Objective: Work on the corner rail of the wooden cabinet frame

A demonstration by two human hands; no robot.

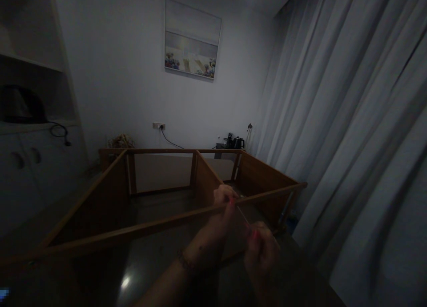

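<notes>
A brown wooden shelf frame (pixel 143 230) lies across the lower view, with its near rail running from lower left to right. My left hand (pixel 224 205) is closed around that rail, fingers over the top and thumb on the near side. In my right hand (pixel 262 249), below and to the right, is a screwdriver (pixel 243 215) whose thin shaft slants up to the rail beside my left thumb. Its handle is mostly hidden by my fingers. The dim light hides whether a screw sits at the tip.
Wooden panels (pixel 210 171) divide the frame into bays. A grey curtain (pixel 333 120) hangs close on the right. An electric kettle (pixel 22 105) stands on the left cabinet, and a black coffee pot (pixel 238 142) is behind the frame. A cord (pixel 170 141) runs from the wall socket.
</notes>
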